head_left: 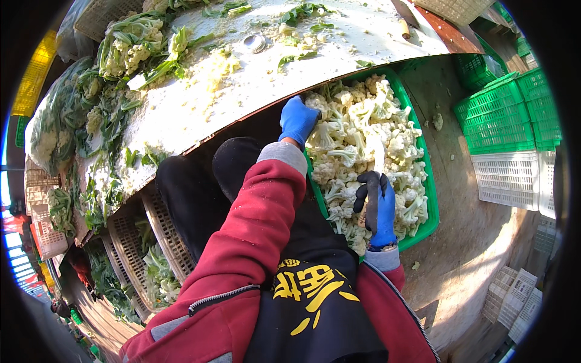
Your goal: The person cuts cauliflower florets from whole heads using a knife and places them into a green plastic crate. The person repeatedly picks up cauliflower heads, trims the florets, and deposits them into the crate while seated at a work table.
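Note:
My right hand [383, 208], in a blue glove with dark grey palm and fingers, is closed around a knife [378, 156]. Its blade points away from me and is washed out by glare; part of a wooden handle shows below the fingers. Underneath are many cut cauliflower florets [345, 156] in a green plastic crate [430, 218]. My left hand [297, 119], also gloved, is curled at the crate's left side, close to the table edge. Its fingertips are hidden, so whether it grips the rim or a floret cannot be seen.
A white-topped table [254, 86] bears crumbs, leaves, a round metal lid [254, 43] and cauliflower heads [131, 45]. Another wooden handle [404, 28] lies at its far right. Stacked green crates [497, 115] and white crates [506, 179] stand right. Beige baskets [165, 236] sit below the table.

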`<move>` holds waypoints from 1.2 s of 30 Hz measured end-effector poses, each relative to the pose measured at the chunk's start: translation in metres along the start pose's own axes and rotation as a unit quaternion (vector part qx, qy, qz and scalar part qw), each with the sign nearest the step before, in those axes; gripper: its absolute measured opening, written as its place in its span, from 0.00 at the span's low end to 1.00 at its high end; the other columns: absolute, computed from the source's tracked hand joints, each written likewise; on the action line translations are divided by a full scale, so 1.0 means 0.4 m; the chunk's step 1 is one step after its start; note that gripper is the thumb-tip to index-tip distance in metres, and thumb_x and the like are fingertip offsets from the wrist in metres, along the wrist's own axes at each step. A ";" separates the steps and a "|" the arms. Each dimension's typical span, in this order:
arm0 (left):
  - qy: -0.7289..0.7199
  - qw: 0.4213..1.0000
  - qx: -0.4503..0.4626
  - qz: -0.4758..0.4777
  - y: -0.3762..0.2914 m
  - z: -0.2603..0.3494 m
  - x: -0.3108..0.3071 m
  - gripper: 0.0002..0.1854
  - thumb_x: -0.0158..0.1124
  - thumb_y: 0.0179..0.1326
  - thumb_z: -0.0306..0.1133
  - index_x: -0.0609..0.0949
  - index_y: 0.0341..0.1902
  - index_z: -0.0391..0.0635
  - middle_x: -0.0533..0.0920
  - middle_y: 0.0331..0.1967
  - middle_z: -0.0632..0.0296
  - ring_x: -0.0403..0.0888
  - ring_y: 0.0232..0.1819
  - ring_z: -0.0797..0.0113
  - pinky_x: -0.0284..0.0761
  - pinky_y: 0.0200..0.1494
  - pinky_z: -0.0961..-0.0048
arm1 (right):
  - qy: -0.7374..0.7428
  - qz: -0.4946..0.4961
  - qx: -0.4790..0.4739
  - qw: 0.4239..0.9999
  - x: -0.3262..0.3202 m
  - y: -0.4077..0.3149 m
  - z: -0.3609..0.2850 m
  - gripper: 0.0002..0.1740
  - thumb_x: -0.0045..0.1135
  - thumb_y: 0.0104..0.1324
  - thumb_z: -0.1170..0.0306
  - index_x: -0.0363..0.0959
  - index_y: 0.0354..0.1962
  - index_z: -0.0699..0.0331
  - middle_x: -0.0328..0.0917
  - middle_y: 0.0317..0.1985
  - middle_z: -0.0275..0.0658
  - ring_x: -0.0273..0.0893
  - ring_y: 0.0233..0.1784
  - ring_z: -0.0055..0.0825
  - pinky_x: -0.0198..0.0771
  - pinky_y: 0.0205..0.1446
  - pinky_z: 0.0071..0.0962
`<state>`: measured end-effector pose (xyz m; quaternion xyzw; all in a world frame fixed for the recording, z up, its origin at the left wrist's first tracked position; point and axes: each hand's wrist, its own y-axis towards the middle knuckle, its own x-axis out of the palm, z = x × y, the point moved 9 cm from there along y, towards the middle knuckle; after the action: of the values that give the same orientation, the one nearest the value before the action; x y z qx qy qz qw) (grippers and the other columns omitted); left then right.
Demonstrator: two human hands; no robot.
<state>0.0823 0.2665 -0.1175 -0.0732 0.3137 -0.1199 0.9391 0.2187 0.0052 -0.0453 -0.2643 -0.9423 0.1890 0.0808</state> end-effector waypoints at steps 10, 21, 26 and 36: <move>-0.033 0.992 0.101 0.073 -0.075 0.137 0.002 0.26 0.76 0.35 0.33 0.77 0.42 0.46 0.79 0.40 0.57 0.75 0.44 0.50 0.72 0.49 0.62 | 0.010 -0.002 -0.031 0.999 0.030 0.017 -0.036 0.22 0.47 0.70 0.54 0.69 0.40 0.67 0.70 0.20 0.35 0.66 0.13 0.20 0.62 0.18 0.21; -0.454 0.873 0.054 -0.168 -0.206 0.183 0.064 0.11 0.56 0.47 0.18 0.79 0.37 0.35 0.83 0.33 0.57 0.81 0.35 0.67 0.77 0.41 0.73 | -0.208 0.162 -0.149 0.953 0.016 0.162 -0.139 0.19 0.59 0.62 0.60 0.71 0.44 0.65 0.80 0.30 0.38 0.75 0.20 0.22 0.67 0.19 0.21; -0.621 0.756 -0.108 -0.177 -0.168 0.134 0.084 0.13 0.61 0.61 0.37 0.79 0.40 0.37 0.79 0.27 0.56 0.80 0.32 0.64 0.79 0.37 0.66 | -0.169 0.106 -0.141 0.970 0.012 0.227 -0.101 0.19 0.61 0.58 0.74 0.72 0.49 0.62 0.78 0.27 0.32 0.73 0.23 0.17 0.67 0.23 0.20; -0.115 0.987 0.109 -0.016 -0.161 0.183 0.086 0.33 0.61 0.57 0.58 0.80 0.41 0.33 0.81 0.40 0.47 0.77 0.45 0.54 0.71 0.49 0.64 | 0.010 0.042 -0.114 0.993 0.025 0.264 -0.106 0.13 0.57 0.63 0.73 0.73 0.46 0.64 0.72 0.23 0.30 0.66 0.16 0.14 0.61 0.18 0.17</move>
<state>0.1418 0.1999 -0.0654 0.0109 0.1872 -0.1591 0.9693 0.2703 0.1072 -0.0481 -0.3126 -0.9450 0.0810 0.0517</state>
